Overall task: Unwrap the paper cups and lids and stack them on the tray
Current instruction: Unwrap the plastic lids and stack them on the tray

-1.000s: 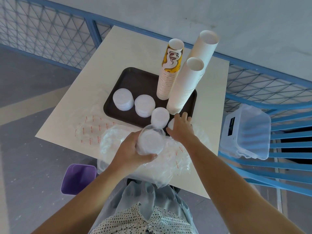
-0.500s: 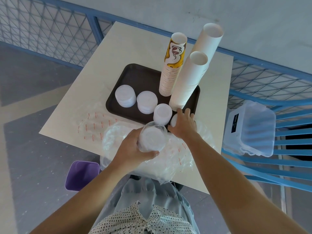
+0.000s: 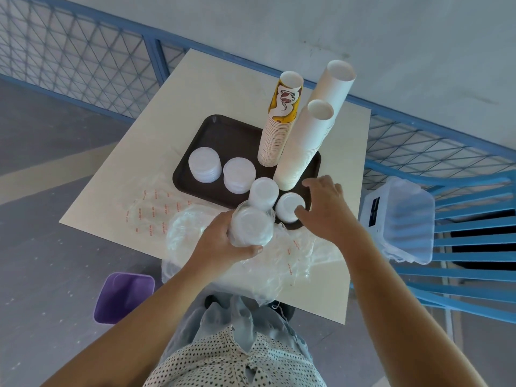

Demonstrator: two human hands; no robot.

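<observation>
Unwrapping of lids is in hand — the left hand [image 3: 220, 244] grips a film-wrapped lid stack [image 3: 251, 230] just beside the tray [image 3: 223, 132], the right hand [image 3: 326, 210], fingers spread and empty, hovers at a bare lid stack [image 3: 289, 205] on it — next, the gripped stack likely needs unwrapping.
</observation>
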